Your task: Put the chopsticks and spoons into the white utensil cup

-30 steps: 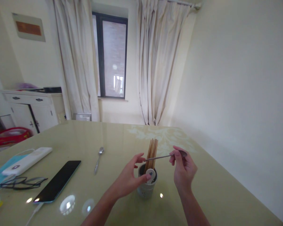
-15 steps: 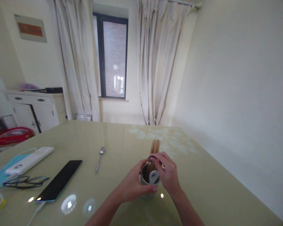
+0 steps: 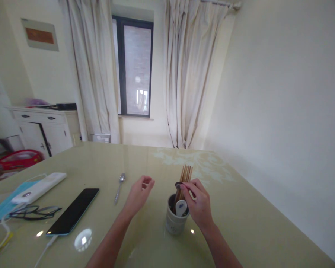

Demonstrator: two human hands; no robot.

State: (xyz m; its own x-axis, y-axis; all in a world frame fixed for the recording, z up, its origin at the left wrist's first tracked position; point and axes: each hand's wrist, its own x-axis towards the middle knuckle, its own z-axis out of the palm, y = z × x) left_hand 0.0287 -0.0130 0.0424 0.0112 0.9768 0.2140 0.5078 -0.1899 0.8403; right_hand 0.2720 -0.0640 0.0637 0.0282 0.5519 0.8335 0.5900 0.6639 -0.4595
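A grey ceramic holder [image 3: 175, 225] stands upright on the table, with several wooden chopsticks [image 3: 187, 172] and a white spoon [image 3: 181, 207] in it. My right hand [image 3: 198, 204] pinches the edge of a dark spoon [image 3: 178, 184], whose rounded head shows above the holder's rim; its lower part is hidden among the chopsticks. My left hand [image 3: 139, 191] is over the table to the left of the holder, apart from it. Its fingers are loosely curled, with a gap between them and nothing inside. Left of that hand lies a metal spoon [image 3: 120, 188].
On the left lie a black phone [image 3: 74, 212] with a cable, glasses [image 3: 35, 213], a white power bank [image 3: 40, 190] and a blue mask [image 3: 9, 203]. A wall [image 3: 290, 130] borders the table's right side. Curtains [image 3: 190, 74] hang beyond the far edge.
My left hand has let go of the holder and moved left, away from it. My right hand stays at the dark spoon's head. The view has shifted slightly.
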